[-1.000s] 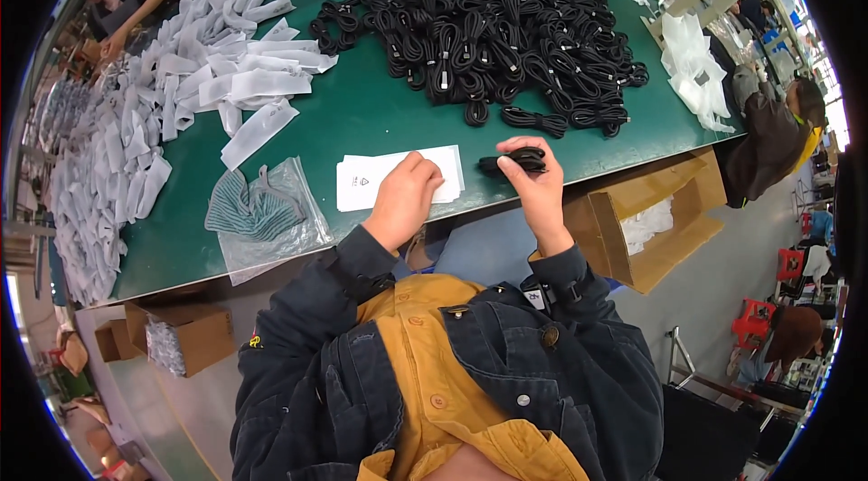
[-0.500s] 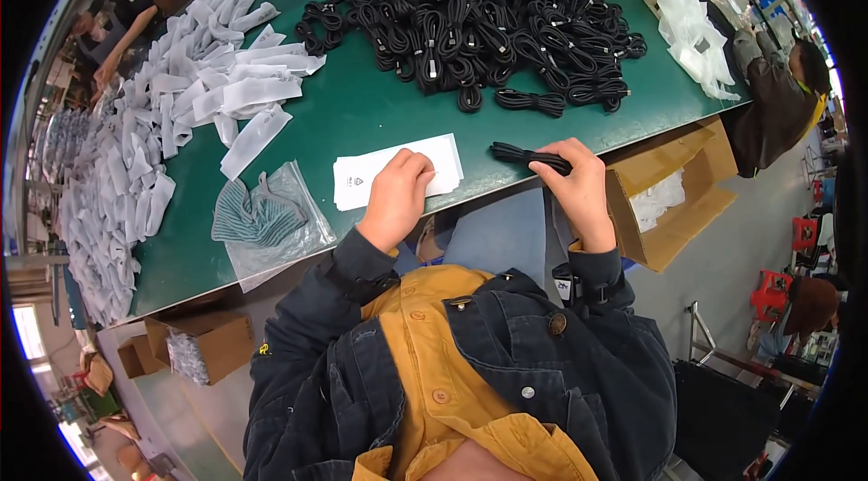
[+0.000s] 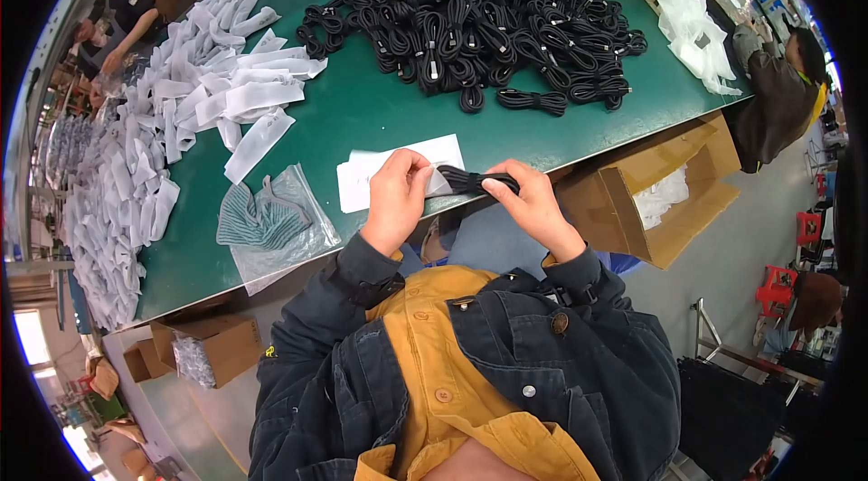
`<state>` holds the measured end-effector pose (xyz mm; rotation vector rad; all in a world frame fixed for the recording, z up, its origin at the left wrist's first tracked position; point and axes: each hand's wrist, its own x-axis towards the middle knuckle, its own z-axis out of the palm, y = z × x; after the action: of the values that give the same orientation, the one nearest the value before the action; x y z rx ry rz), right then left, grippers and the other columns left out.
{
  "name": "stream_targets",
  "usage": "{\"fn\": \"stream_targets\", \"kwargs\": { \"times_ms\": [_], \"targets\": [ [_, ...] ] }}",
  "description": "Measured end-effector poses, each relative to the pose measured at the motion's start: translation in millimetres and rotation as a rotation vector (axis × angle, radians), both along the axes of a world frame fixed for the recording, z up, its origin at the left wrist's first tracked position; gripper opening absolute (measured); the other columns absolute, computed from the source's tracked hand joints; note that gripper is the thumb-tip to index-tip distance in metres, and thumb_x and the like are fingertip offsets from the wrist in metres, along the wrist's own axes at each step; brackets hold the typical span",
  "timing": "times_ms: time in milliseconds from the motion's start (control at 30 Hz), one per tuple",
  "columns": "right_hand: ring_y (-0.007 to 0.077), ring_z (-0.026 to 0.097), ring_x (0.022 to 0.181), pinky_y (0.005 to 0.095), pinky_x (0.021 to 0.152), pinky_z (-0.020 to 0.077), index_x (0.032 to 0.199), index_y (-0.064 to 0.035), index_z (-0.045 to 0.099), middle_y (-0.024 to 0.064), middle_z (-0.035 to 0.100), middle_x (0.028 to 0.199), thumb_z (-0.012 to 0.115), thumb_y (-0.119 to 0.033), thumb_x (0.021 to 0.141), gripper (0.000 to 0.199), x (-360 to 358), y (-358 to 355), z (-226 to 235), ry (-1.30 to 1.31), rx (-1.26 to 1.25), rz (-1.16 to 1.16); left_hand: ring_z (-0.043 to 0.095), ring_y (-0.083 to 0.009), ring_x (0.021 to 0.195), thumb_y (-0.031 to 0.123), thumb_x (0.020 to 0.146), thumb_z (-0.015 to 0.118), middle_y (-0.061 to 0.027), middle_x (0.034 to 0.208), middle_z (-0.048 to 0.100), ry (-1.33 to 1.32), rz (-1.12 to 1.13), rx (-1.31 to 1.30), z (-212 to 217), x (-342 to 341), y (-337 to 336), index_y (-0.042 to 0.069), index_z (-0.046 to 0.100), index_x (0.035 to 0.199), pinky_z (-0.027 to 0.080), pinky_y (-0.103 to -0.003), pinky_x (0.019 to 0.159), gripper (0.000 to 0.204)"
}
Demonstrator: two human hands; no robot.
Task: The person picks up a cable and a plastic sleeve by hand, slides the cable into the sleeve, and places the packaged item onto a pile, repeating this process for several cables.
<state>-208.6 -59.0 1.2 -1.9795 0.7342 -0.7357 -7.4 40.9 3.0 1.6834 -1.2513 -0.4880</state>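
Note:
My right hand (image 3: 533,206) is closed on a bundled black cable (image 3: 466,180), held just above the table's near edge. The cable's left end meets the edge of a white plastic bag in my left hand (image 3: 396,196); whether it is inside the bag I cannot tell. The fingers of that hand are pinched on the bag, mostly hidden behind them. Under and behind the left hand lies a flat stack of white bags (image 3: 445,148). Farther back on the green table (image 3: 362,119) a large heap of black bundled cables (image 3: 488,20) is piled, with one bundle (image 3: 532,101) at its front.
Many filled white bags (image 3: 258,99) spread over the left side. A teal knitted item (image 3: 262,217) lies on a clear bag near the front edge. An open cardboard box (image 3: 674,237) stands at the right edge, below crumpled white plastic (image 3: 692,33). Other people (image 3: 778,97) sit nearby.
My right hand has moved left with the cable, bringing it up to my left hand. The left hand has lifted the edge of a bag from the stack.

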Motion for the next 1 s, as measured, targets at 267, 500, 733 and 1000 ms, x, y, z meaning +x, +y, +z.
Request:
{"fn": "stream_targets", "kwargs": {
  "times_ms": [267, 500, 733, 1000],
  "targets": [
    [0.0155, 0.06, 0.077, 0.0252, 0.067, 0.0488, 0.112, -0.0019, 0.065, 0.0078, 0.061, 0.087, 0.065, -0.007, 0.091, 0.021, 6.6, 2.5, 9.7, 0.014, 0.342, 0.115, 0.057, -0.0299, 0.086, -0.004, 0.079, 0.067, -0.0113, 0.094, 0.059, -0.377, -0.225, -0.251, 22.9, 0.0, 2.4, 0.001, 0.059, 0.09, 0.047, -0.036, 0.075, 0.015],
    [0.018, 0.059, 0.088, 0.0268, 0.071, 0.051, 0.117, -0.004, 0.064, 0.0117, 0.054, 0.108, 0.069, 0.005, 0.081, 0.037, 26.9, 2.6, 23.7, -0.222, -0.277, 0.134, 0.057, -0.029, 0.092, -0.003, 0.08, 0.067, -0.012, 0.097, 0.059, -0.174, -0.154, -0.181, 43.4, 4.7, -1.0, 0.001, 0.057, 0.087, 0.048, -0.036, 0.08, 0.013],
    [0.0195, 0.06, 0.091, 0.0284, 0.073, 0.0513, 0.111, -0.0049, 0.068, 0.0127, 0.056, 0.111, 0.07, 0.005, 0.079, 0.033, 50.3, 5.5, 45.6, -0.465, -0.126, 0.109, 0.06, -0.0142, 0.094, 0.009, 0.094, 0.064, -0.0041, 0.101, 0.061, 0.493, -0.187, -0.135, 49.3, 29.0, -8.5, 0.001, 0.06, 0.096, 0.051, -0.03, 0.086, 0.009],
    [0.0253, 0.061, 0.093, 0.033, 0.074, 0.0513, 0.114, -0.0063, 0.065, 0.01, 0.062, 0.108, 0.064, 0.0, 0.085, 0.03, 21.4, -74.6, 30.0, -0.002, -0.658, -0.266, 0.064, -0.0195, 0.097, 0.016, 0.096, 0.06, -0.0081, 0.108, 0.066, 0.253, 0.372, -0.455, 83.9, 143.0, -6.0, 0.001, 0.06, 0.113, 0.051, -0.033, 0.085, 0.023]
  ]
}}
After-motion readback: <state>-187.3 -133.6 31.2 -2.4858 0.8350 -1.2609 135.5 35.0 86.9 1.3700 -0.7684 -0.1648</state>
